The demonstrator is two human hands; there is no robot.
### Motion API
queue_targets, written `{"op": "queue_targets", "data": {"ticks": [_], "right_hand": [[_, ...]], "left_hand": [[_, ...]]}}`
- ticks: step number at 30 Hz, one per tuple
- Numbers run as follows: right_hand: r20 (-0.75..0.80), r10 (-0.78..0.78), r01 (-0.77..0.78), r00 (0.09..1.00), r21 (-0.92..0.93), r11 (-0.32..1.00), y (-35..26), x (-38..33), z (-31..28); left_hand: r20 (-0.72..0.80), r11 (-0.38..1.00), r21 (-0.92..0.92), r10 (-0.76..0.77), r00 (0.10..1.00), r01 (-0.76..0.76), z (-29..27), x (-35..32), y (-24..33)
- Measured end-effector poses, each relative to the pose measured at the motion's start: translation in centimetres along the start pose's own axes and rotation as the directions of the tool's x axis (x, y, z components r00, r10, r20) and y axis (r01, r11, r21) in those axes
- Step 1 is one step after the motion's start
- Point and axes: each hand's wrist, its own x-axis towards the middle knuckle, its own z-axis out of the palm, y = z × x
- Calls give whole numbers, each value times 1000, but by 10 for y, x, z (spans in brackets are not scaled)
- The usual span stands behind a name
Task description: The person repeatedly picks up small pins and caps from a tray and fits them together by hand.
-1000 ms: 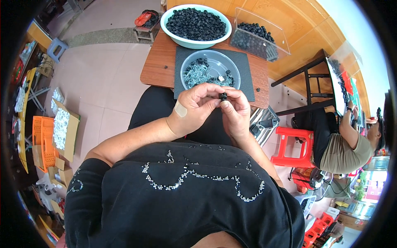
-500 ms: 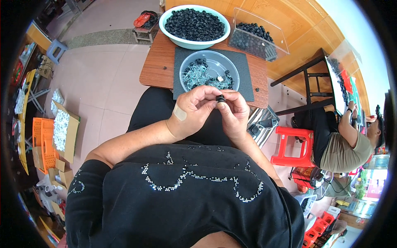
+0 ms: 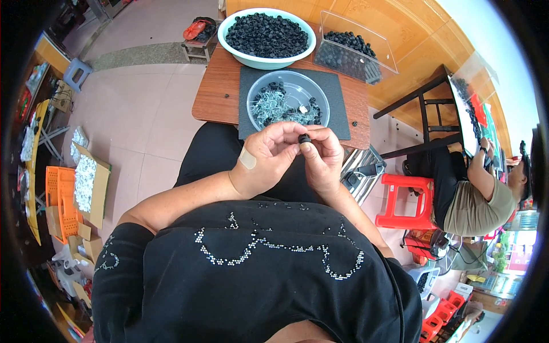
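Observation:
A small round black part [image 3: 304, 139] sits between my two hands, just in front of the table's near edge. My right hand [image 3: 324, 158] pinches it between thumb and fingers. The fingertips of my left hand [image 3: 263, 154], which has a beige plaster near the wrist, are closed against the part's left side. Just beyond my hands stands a clear round bowl [image 3: 306, 86] on a dark grey mat [image 3: 337, 108]. In it lie thin pale-green translucent pieces [image 3: 267, 108], several black parts [image 3: 277, 87] and a small white piece [image 3: 303, 108].
A pale-green basin [image 3: 260, 62] heaped with black parts stands at the back of the brown table [image 3: 214, 97], beside a clear bin [image 3: 349, 60] of similar parts. To the right are a red stool [image 3: 406, 201] and a seated person [image 3: 477, 200]. An orange crate [image 3: 63, 194] stands left.
Both hands stay together at the black part, with only a slight shift of the fingers. The whole view has moved a little. The bowl and basin keep their places.

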Motion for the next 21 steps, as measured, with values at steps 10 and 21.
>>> {"op": "queue_targets", "data": {"ticks": [10,21], "right_hand": [[28,39,-39,999,24,999,2,0,0],[27,-37,40,999,-137,990,-1,11,-7]], "left_hand": [[70,966,223,116,991,-129,-4,-4,-9],[-100,984,132,137,986,-123,-27,15,-18]]}}
